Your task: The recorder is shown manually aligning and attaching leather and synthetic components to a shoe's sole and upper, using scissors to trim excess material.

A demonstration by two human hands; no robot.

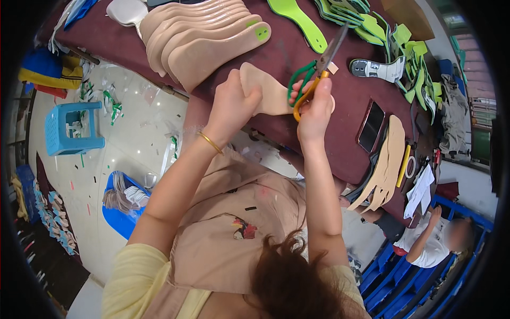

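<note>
My left hand (pixel 232 105) is closed on the wide end of a beige insole (pixel 272 91), thumb pressed on its face. The insole lies across the front of the maroon-covered table (pixel 345 141). My right hand (pixel 313 114) grips scissors (pixel 329 53) with one green and one yellow-orange handle loop, blades pointing up and away. Behind the right fingers sits the insole's other end; whether they grip it too is hard to see. Beyond my left hand lies a fanned row of beige insoles (pixel 212 48), the nearest bearing a green mark.
A bright green insole (pixel 303 26) and heaps of green-edged insoles (pixel 425 87) occupy the far right. A phone (pixel 371 126), tan cut pieces (pixel 387 165) and a tape roll (pixel 410 167) lie rightward. A blue stool (pixel 74 127) stands left; a person (pixel 430 239) is at lower right.
</note>
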